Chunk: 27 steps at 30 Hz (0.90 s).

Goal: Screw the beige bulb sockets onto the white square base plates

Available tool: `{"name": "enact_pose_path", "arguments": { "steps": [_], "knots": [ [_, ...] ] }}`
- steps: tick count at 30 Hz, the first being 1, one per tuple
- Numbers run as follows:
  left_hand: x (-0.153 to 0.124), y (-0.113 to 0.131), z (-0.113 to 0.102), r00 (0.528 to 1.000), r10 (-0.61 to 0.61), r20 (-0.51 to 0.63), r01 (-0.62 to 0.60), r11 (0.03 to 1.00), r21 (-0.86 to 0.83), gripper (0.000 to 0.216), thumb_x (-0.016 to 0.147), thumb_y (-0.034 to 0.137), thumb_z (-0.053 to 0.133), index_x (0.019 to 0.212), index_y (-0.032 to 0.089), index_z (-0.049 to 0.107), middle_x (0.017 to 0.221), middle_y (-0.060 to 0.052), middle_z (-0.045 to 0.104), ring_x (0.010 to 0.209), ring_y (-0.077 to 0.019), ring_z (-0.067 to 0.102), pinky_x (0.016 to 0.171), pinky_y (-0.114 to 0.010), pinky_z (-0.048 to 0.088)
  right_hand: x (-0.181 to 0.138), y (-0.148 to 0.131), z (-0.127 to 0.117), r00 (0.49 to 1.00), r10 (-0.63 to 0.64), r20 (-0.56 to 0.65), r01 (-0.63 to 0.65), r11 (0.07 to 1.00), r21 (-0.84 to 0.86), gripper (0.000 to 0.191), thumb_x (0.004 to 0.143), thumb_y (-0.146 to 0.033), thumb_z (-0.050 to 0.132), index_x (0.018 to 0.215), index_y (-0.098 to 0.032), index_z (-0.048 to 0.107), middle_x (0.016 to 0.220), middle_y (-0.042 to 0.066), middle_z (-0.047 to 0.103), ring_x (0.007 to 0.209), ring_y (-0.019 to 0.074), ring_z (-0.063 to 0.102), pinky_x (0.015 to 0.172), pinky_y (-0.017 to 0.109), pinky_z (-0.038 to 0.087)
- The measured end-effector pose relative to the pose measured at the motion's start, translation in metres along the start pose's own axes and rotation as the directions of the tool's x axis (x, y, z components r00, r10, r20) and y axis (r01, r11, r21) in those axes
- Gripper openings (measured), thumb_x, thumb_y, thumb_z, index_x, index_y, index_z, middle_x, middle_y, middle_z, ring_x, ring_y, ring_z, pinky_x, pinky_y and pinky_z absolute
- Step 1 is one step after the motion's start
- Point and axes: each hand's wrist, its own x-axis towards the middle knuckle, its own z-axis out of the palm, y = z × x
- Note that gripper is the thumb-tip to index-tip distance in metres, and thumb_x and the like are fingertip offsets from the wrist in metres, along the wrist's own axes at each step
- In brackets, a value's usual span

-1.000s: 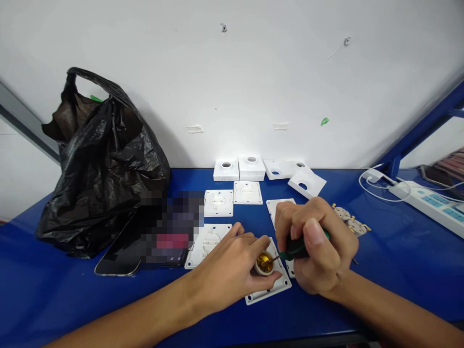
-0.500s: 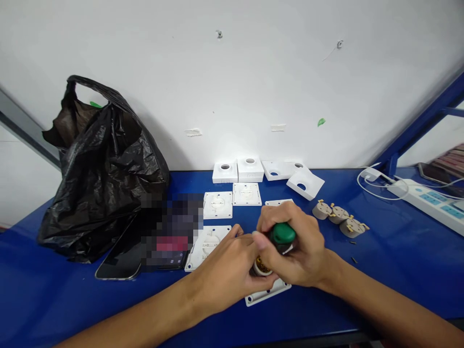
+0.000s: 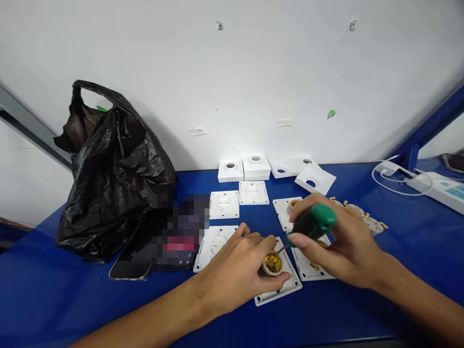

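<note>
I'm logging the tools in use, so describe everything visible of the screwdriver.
The screwdriver has a thick, dark, plastic-looking handle, green at both ends, and a thin shaft that looks like metal. Gripped in the right hand, it slants, handle up to the picture's right, shaft down toward the gold-coloured inside of the round socket held by the left hand. Whether its tip touches is unclear.

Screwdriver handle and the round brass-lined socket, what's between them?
In the head view, the screwdriver's thin metal shaft spans the gap from handle to socket.
</note>
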Motion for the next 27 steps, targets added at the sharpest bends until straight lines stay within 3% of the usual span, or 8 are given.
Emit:
{"name": "enact_pose_path", "arguments": {
  "steps": [4, 8, 11, 14, 20, 27],
  "knots": [
    [-0.003, -0.001, -0.004, 0.998, -0.066, -0.024, 0.065, 0.997, -0.041, 0.044, 0.082, 0.045, 0.092, 0.094, 0.022, 0.056, 0.08, 0.003, 0.06, 0.08, -0.022, 0.054, 0.075, -0.032, 0.042, -0.008, 0.008, 0.002, 0.952, 0.122, -0.282, -0.094, 0.989, 0.11, 0.009, 0.102, -0.033, 0.068, 0.099, -0.025, 0.065, 0.078, -0.001, 0.065, 0.058, 0.0124, 0.062, 0.048, 0.027, 0.049],
    [-0.004, -0.004, -0.004, 0.976, -0.077, -0.202, 0.032, 0.976, -0.213, 0.024, 0.094, 0.03, 0.079, 0.105, 0.025, 0.058, 0.082, 0.005, 0.052, 0.078, -0.0178, 0.05, 0.069, -0.029, 0.039, -0.005, 0.014, 0.006, 0.853, 0.283, -0.437, -0.13, 0.929, 0.348, 0.017, 0.101, -0.037, 0.07, 0.091, -0.024, 0.068, 0.077, -0.001, 0.063, 0.056, 0.0115, 0.059, 0.042, 0.026, 0.045],
    [-0.002, -0.003, -0.004, 0.949, -0.054, -0.311, -0.042, 0.955, -0.293, 0.006, 0.102, 0.019, 0.061, 0.1, 0.023, 0.057, 0.081, 0.005, 0.05, 0.072, -0.0139, 0.049, 0.073, -0.031, 0.041, -0.004, 0.019, 0.009, 0.806, 0.357, -0.472, -0.148, 0.894, 0.423, 0.021, 0.1, -0.042, 0.071, 0.091, -0.023, 0.067, 0.073, -0.002, 0.061, 0.05, 0.0098, 0.054, 0.041, 0.025, 0.044],
    [0.001, -0.001, -0.006, 0.939, -0.053, -0.339, -0.067, 0.941, -0.332, 0.011, 0.104, 0.017, 0.056, 0.095, 0.022, 0.058, 0.083, 0.003, 0.055, 0.075, -0.0137, 0.053, 0.073, -0.03, 0.043, -0.004, 0.021, 0.012, 0.785, 0.385, -0.485, -0.152, 0.879, 0.452, 0.024, 0.1, -0.045, 0.071, 0.091, -0.024, 0.066, 0.071, -0.003, 0.06, 0.048, 0.0092, 0.053, 0.041, 0.025, 0.044],
    [0.004, -0.003, -0.006, 0.923, -0.164, -0.349, -0.037, 0.862, -0.505, 0.006, 0.097, 0.017, 0.062, 0.095, 0.021, 0.065, 0.086, 0.0, 0.065, 0.08, -0.0152, 0.062, 0.076, -0.029, 0.049, -0.004, 0.024, 0.017, 0.74, 0.465, -0.485, -0.174, 0.83, 0.53, 0.024, 0.098, -0.046, 0.073, 0.09, -0.025, 0.065, 0.075, -0.003, 0.06, 0.049, 0.0088, 0.053, 0.042, 0.025, 0.046],
    [0.009, -0.006, -0.013, 0.923, -0.291, -0.252, -0.006, 0.644, -0.765, 0.014, 0.095, 0.029, 0.075, 0.093, 0.017, 0.068, 0.09, -0.007, 0.078, 0.079, -0.0186, 0.076, 0.078, -0.032, 0.061, -0.003, 0.031, 0.019, 0.703, 0.515, -0.49, -0.179, 0.795, 0.579, 0.026, 0.097, -0.05, 0.072, 0.091, -0.025, 0.065, 0.074, -0.004, 0.058, 0.05, 0.0092, 0.052, 0.039, 0.024, 0.044]
  ]
}}
